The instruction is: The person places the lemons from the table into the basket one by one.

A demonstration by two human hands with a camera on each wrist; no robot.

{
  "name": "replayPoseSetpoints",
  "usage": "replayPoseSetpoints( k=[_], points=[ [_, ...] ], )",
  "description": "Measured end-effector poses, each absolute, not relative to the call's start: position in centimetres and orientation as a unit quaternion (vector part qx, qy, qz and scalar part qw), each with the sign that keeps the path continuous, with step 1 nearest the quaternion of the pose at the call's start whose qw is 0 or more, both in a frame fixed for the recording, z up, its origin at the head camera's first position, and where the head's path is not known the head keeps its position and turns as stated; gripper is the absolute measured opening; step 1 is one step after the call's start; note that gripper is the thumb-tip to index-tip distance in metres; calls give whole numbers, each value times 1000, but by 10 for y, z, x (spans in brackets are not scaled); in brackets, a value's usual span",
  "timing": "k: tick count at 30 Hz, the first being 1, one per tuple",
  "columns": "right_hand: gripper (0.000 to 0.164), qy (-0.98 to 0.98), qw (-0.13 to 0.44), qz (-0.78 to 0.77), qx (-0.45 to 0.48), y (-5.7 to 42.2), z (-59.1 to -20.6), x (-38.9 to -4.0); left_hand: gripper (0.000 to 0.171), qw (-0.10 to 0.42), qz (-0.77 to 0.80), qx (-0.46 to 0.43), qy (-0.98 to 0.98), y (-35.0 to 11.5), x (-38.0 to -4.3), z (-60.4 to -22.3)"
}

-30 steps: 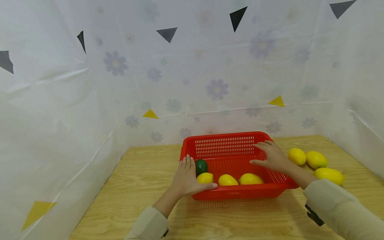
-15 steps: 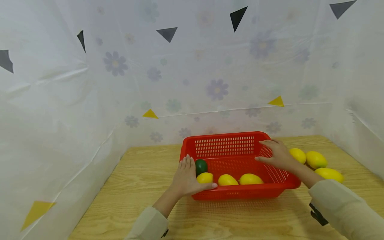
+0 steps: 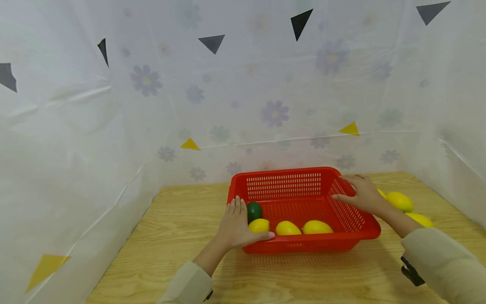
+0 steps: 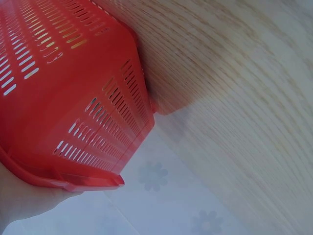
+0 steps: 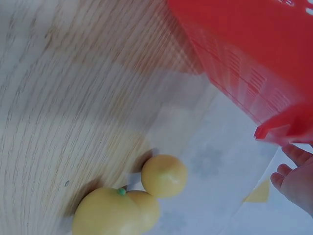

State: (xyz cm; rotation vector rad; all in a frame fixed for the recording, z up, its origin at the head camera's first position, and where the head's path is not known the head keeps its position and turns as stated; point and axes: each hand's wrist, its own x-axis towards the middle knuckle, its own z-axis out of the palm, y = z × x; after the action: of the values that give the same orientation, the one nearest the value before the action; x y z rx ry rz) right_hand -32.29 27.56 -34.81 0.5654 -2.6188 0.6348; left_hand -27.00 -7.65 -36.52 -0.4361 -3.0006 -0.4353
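A red plastic basket [image 3: 303,242] with slotted walls sits on the wooden table. My left hand [image 3: 235,228] rests on its front left corner, fingers straight along the left rim and thumb along the front rim. My right hand [image 3: 362,195] is at the right rim, thumb spread over the inside and fingers near the back right corner; in the right wrist view its fingertips are beside the rim. Inside lie a dark green fruit [image 3: 254,212] and three yellow fruits: a left one [image 3: 260,225], a middle one [image 3: 287,228] and a right one [image 3: 317,226], which look like lemons.
Right of the basket lie three yellow fruits, one large [image 5: 105,213] with a green tip and one rounder [image 5: 164,175]; my right arm partly hides them in the head view. The wooden table [image 3: 182,228] meets white flowered sheeting [image 3: 243,105] behind and at both sides.
My right hand has moved to the right, from over the basket's inside to its right rim. The left hand, basket and fruits have stayed in place.
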Motion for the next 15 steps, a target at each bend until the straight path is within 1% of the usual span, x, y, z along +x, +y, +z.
replayPoseSetpoints(
  k=[10,15],
  points=[
    [68,-931,212,221,200,291,-352,-324,120,43,-145,-143,-978,-77,-271,-367],
    [71,-933,209,223,189,298,-354,-322,121,45,-146,-143,-978,-78,-271,-368]
  ],
)
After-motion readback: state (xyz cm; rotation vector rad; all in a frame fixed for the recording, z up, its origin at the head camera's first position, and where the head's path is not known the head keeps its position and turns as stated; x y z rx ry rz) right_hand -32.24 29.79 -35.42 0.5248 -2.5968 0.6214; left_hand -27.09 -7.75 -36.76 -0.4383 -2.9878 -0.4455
